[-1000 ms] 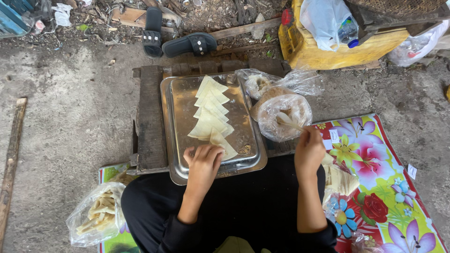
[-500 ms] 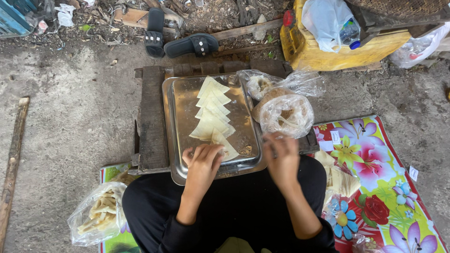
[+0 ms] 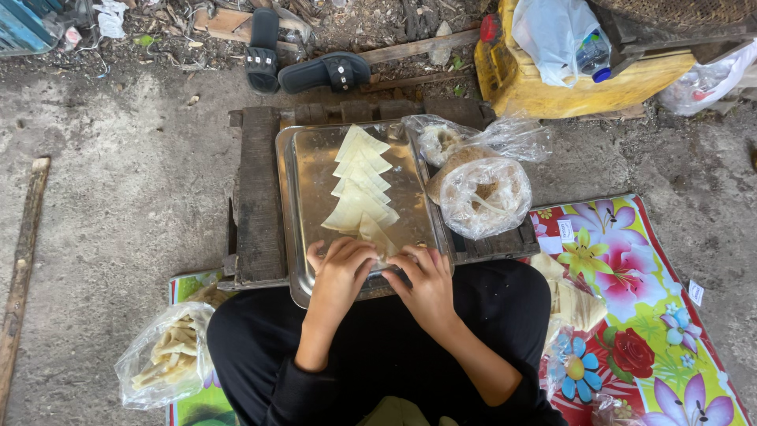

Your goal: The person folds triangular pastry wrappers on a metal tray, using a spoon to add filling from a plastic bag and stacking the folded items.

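A steel tray [image 3: 311, 170] rests on a low wooden stand [image 3: 259, 197] in front of me. A row of pale triangular dough wrappers [image 3: 361, 185] runs down its middle. My left hand [image 3: 341, 272] and my right hand [image 3: 426, 278] meet at the tray's near edge, fingers curled over the nearest wrapper [image 3: 382, 237]. Both hands press or fold it; the piece is mostly hidden under my fingers.
A clear bag of filling [image 3: 481, 197] lies right of the tray. Another bag of folded pieces [image 3: 169, 355] sits at my left knee. A flowered mat [image 3: 631, 315] with stacked wrappers [image 3: 576, 304] lies to the right. Black sandals [image 3: 303, 59] and a yellow container [image 3: 568, 87] lie beyond.
My right hand has come in from the bag at the right to the tray's near edge and joined my left hand on the nearest wrapper.
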